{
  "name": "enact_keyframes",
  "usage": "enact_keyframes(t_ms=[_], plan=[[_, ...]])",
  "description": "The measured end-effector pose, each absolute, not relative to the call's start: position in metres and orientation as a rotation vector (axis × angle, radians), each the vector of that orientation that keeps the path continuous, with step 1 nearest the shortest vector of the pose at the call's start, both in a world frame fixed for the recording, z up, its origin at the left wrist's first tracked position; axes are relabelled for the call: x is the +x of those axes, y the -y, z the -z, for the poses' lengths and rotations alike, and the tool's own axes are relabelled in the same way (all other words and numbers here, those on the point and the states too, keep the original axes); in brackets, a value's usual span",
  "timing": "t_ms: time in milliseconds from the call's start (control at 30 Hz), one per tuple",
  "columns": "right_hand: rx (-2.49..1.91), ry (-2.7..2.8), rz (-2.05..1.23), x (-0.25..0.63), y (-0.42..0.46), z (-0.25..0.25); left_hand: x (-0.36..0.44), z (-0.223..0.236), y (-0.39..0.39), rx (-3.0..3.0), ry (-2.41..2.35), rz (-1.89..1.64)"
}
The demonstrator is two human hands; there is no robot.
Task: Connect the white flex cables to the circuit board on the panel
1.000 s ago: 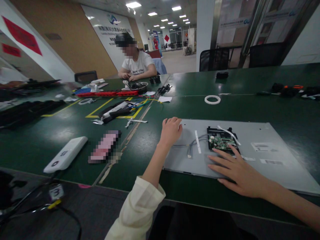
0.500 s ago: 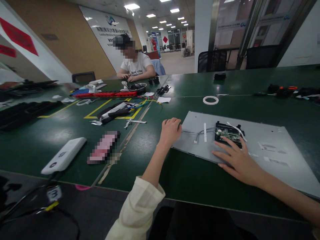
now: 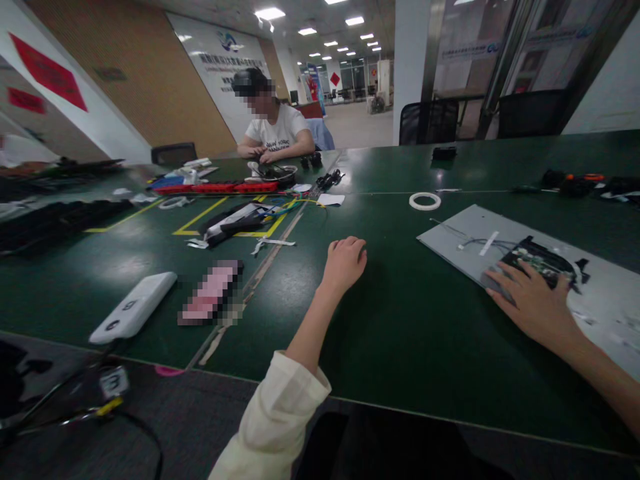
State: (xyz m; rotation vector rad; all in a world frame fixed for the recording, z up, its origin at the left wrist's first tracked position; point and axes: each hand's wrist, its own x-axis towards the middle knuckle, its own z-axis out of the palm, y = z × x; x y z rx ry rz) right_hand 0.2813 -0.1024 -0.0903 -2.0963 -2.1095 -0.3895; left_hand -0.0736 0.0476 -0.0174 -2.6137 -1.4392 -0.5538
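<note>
A flat grey metal panel (image 3: 450, 243) lies at an angle on the right of the green table, its right part running out of view. Fixed to it is a green circuit board (image 3: 537, 260) in a black frame, with thin wires and a strip of white tape (image 3: 489, 243). My right hand (image 3: 540, 303) lies flat over the panel's near side, fingers spread, the fingertips at the board's edge. Left of the panel and apart from it, my left hand (image 3: 346, 265) rests on the table. Its fingers are curled in, and nothing shows in them.
A tape roll (image 3: 425, 201) lies beyond the panel. On the left are a white power bank (image 3: 134, 307), a blurred-out phone (image 3: 213, 292), tape scraps (image 3: 273, 243) and a black-and-white bundle with cables (image 3: 235, 223). Another person (image 3: 275, 130) sits across the table.
The panel has slid and turned to the right, with my right hand moving along on it. My left hand, earlier at the panel's left edge, has stayed nearly in place and is now away from it.
</note>
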Motion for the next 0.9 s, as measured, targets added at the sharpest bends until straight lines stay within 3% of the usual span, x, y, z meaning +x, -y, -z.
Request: enact_keyframes(t_ms=[433, 900], plan=[[-2.523, 1.640, 0.246, 0.373, 0.074, 0.107, -0.071, 0.019, -0.048, -2.643, 1.458, 0.509], [-2.626, 1.448, 0.240, 0.455, 0.068, 0.127, -0.072, 0.020, -0.049, -2.637, 1.470, 0.500]])
